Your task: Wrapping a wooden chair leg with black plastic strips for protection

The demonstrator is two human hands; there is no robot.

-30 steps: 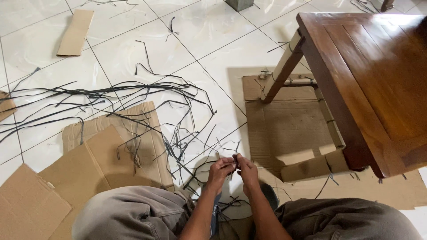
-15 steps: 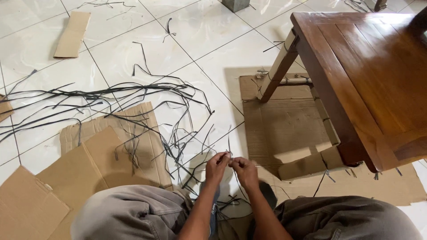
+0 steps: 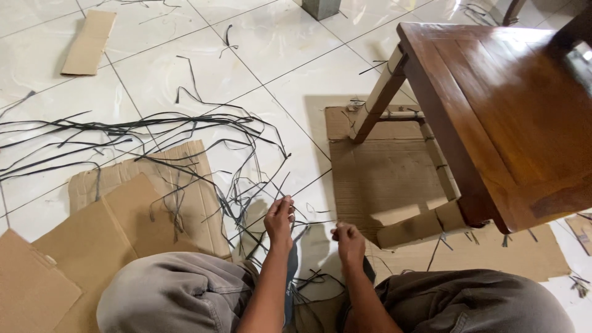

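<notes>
Thin black strip (image 3: 306, 226) stretched between left hand (image 3: 279, 217) and right hand (image 3: 349, 239) fingers

Your hands (image 3: 314, 229) sit between your knees. Left of them, straps (image 3: 154, 132) lie over cardboard (image 3: 117, 222) and floor (image 3: 277, 49). Right stands the table (image 3: 512, 117), its legs on cardboard sheet (image 3: 382, 172).

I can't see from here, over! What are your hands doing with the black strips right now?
Left hand pinching thin black strip, raised. Right hand pinching its other end, hands apart. Loose black strips and cardboard sheets on the floor; wooden table at right.
</notes>
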